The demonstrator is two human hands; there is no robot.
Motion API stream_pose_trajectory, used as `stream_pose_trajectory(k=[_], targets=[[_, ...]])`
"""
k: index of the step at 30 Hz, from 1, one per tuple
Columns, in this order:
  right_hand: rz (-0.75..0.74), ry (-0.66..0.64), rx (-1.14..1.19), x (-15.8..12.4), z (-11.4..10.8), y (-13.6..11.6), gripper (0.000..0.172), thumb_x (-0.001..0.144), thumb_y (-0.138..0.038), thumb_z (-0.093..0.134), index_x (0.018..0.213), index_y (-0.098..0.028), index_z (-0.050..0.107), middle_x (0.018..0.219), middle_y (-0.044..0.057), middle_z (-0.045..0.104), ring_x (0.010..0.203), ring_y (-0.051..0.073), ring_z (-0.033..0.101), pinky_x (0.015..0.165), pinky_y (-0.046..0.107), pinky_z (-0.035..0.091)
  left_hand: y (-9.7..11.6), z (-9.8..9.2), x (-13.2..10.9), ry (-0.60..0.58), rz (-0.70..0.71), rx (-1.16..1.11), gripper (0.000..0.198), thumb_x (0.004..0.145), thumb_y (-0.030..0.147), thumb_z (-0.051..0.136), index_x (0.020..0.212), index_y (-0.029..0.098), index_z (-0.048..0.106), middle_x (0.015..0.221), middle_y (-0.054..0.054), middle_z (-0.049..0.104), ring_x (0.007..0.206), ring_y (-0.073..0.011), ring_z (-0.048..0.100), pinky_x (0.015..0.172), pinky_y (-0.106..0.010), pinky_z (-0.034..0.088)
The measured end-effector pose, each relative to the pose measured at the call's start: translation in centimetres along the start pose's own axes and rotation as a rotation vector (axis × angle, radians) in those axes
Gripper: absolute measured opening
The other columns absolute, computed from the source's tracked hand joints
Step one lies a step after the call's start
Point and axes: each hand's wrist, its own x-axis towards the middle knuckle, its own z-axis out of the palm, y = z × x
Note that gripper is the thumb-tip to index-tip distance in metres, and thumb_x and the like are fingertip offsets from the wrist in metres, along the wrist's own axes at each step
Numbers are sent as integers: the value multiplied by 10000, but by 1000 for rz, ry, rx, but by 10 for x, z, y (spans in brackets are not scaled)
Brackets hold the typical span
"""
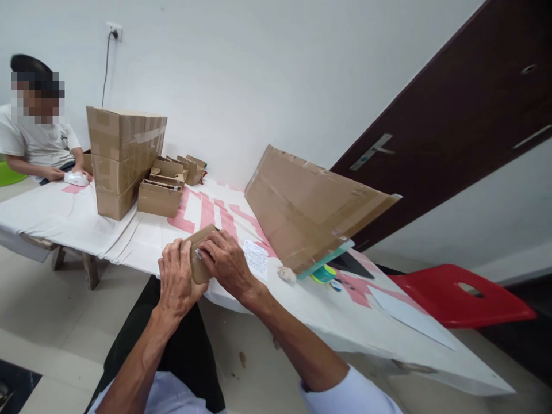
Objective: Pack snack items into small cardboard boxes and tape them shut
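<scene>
Just over the table's front edge, a small brown cardboard box (200, 269) is tilted between my two hands. My left hand (177, 279) wraps round its left side with bent fingers. From the right, my right hand (226, 260) presses its curled fingers on the upper face, by a small whitish patch (198, 253) that is too small to make out. Its lower part is covered by my left thumb. A sheet with handwriting (255, 259) lies right of my right hand, near a crumpled beige lump (286, 274).
Stacked cardboard boxes (114, 184) and smaller open boxes (159, 198) stand back left. A large cardboard panel (319, 204) leans at right, by a green tape roll (323, 273). Beyond are a red chair (466, 296) and a door. A person (38, 138) sits far left, holding a white object.
</scene>
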Motion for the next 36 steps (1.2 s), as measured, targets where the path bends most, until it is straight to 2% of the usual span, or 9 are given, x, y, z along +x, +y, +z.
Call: stream_pose_trajectory(k=[6,14,21,30,36], targets=[[-13,-66,-88,4,0,-1,213,1017,-132,587,839,-200,684,886,78,662,900,247,548,838,367,457,1,-2,0,-7,-5,25,805,734,237,745,1471,144,436,1457,-230,551,1349,-414,516,1070,-545,479],[-57,-31,-220,1,7,1,241,1000,-98,538,823,-188,674,875,89,639,883,253,520,808,371,418,0,1,0,-17,2,29,788,754,265,737,1474,152,439,1470,-230,546,1363,-417,509,1068,-548,476],[-68,-5,-166,-1,11,3,232,1004,-97,528,835,-176,667,898,104,631,897,258,515,817,382,410,2,-1,2,3,18,49,747,760,244,724,1450,119,466,1447,-235,564,1337,-416,526,1047,-547,493],[-46,-72,-105,-3,7,7,217,1056,-183,509,903,-195,662,941,101,668,942,269,541,867,399,442,2,2,1,11,0,33,763,743,235,719,1456,137,465,1438,-231,565,1350,-404,519,1055,-537,485],[-46,-60,-114,-2,11,9,252,1047,-145,493,869,-198,663,898,93,652,910,264,530,840,396,425,2,0,2,-3,15,45,781,737,227,730,1460,121,454,1453,-238,559,1340,-420,515,1052,-555,490]])
